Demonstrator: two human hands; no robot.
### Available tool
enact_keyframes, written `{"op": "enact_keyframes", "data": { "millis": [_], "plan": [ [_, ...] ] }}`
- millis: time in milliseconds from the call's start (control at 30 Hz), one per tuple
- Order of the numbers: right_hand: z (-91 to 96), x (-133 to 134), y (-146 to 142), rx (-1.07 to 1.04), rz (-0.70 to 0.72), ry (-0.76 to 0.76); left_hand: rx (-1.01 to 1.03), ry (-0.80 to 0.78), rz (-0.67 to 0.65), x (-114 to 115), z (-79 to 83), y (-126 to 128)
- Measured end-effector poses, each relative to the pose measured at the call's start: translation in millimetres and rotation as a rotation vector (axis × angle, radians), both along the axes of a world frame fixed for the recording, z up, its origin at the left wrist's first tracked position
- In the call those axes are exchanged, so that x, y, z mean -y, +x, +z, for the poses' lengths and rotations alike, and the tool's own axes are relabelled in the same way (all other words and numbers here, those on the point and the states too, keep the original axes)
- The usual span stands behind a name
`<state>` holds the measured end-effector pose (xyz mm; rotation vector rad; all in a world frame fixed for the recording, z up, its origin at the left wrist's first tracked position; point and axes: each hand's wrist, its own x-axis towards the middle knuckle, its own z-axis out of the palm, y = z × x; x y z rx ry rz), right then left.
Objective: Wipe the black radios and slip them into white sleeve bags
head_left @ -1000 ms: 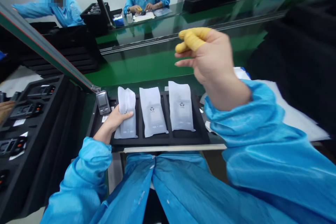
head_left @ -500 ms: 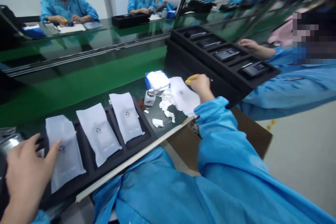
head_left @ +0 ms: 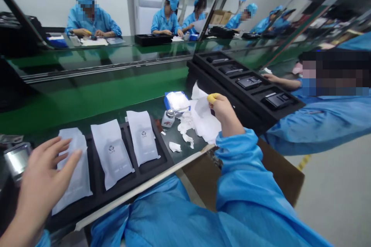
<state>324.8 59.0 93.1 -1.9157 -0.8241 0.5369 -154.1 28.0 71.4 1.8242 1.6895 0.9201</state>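
Thin white flexible bag (head_left: 204, 117), just off centre toward four o'clock, is pinched by the right hand (head_left: 226, 115) in yellow-covered fingertips (head_left: 212, 98). The left hand (head_left: 43, 181), at eight o'clock, is spread, grasping nothing. A light edge pinch should limit creasing. The middle filled white rectangular bag (head_left: 114, 154), also toward eight, bears a recycling mark above letters, possibly "CPE".

Bags (head_left: 113, 154) lie on the tray (head_left: 96, 173), left of the bottle (head_left: 168, 119)
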Motion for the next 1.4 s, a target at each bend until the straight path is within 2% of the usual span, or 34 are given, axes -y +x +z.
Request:
{"op": "enact_keyframes", "data": {
  "millis": [33,100,167,233,300,333,400,467,567,667,767,900,1067,1133,1200,1267,1333,1400],
  "plan": [
    [12.1,0.5,-15.3,-0.036,0.075,0.067,0.028,0.099,0.107,-1.2,6.8,13.4],
    [32.6,1.6,-55.0,-0.155,0.274,0.208,0.171,0.023,0.007,-3.7,16.1,39.5],
    [44.6,2.5,-103.2,-0.445,0.564,0.351,0.335,-0.104,-0.114,-4.3,21.1,60.6],
    [45.9,3.3,-154.1,-0.692,0.772,0.333,0.525,-0.230,-0.302,-1.9,25.1,73.8],
    [37.3,3.7,-201.9,-0.868,0.925,0.220,0.697,-0.223,-0.469,3.1,29.4,77.9],
    [30.2,3.8,-223.1,-0.932,0.992,0.153,0.776,-0.183,-0.500,5.9,31.1,76.6],
    [13.3,3.8,-258.8,-1.013,1.111,0.031,0.881,-0.086,-0.423,10.9,32.3,67.6],
    [-3.1,2.6,-285.5,-1.027,1.186,-0.083,0.934,-0.033,-0.194,14.2,29.6,50.7],
    [-17.4,-2.4,-314.0,-0.958,1.248,-0.265,0.878,0.011,0.187,18.4,22.1,16.0],
    [-12.9,-9.5,-338.2,-0.866,1.237,-0.342,0.672,0.084,0.392,24.7,19.1,-18.3],
    [4.4,-12.2,-363.9,-0.788,1.257,-0.302,0.549,0.132,0.409,31.6,21.6,-40.7],
    [22.7,-7.8,-395.2,-0.673,1.329,-0.232,0.610,0.231,0.371,36.5,22.3,-55.3],
    [21.7,-5.0,-414.7,-0.683,1.190,-0.160,0.813,0.220,0.474,36.8,12.9,-72.7],
    [17.5,-6.1,-418.5,-0.654,1.202,-0.172,0.932,0.200,0.512,37.5,7.7,-79.7],
    [13.0,-11.0,-423.0,-0.503,1.275,-0.225,1.063,0.167,0.534,40.6,1.6,-86.5],
    [8.9,-22.4,-429.9,-0.213,1.322,-0.255,1.134,0.128,0.553,46.2,-5.0,-93.6],
    [5.2,-40.2,-440.6,0.045,1.297,-0.226,1.144,0.089,0.567,53.2,-11.2,-100.8],
    [1.7,-60.3,-455.4,0.179,1.248,-0.186,1.153,0.057,0.572,59.6,-15.5,-107.0]
  ]
}}
